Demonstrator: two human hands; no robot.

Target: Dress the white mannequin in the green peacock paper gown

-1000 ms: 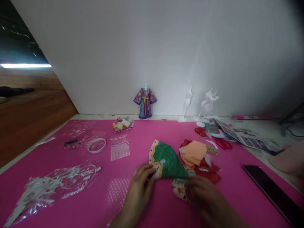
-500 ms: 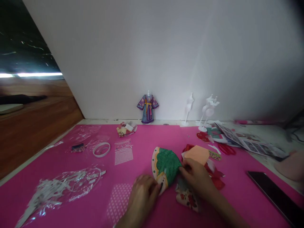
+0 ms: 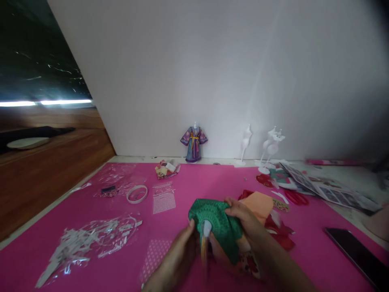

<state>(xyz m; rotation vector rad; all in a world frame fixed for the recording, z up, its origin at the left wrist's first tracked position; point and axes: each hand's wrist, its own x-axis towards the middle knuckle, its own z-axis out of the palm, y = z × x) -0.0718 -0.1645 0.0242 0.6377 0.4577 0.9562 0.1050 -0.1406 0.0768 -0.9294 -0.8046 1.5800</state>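
Observation:
A green fabric piece (image 3: 221, 221) with orange and cream trim is held up between both hands, with a pale round spot near its left side. My left hand (image 3: 182, 247) grips its left edge, thumb on top and the other fingers hidden behind. My right hand (image 3: 243, 215) pinches the upper right part between thumb and fingers. Below the cloth, partly covered, lies a cream fabric with red flowers (image 3: 251, 263). Orange fabric (image 3: 258, 205) and red fabric pieces (image 3: 281, 237) lie just right of my right hand.
On the pink mat (image 3: 206, 178) are a tape roll (image 3: 137, 194), white scraps in clear plastic (image 3: 91, 241), and a phone (image 3: 355, 251). Behind stand a purple doll robe (image 3: 194, 144) and white mannequins (image 3: 246, 142). Printed sheets (image 3: 325, 188) lie at the right.
The green fabric has been lifted and turned, its trimmed edge now hanging downward and its green side spread upward. Both hands have shifted with it, and the view has moved slightly.

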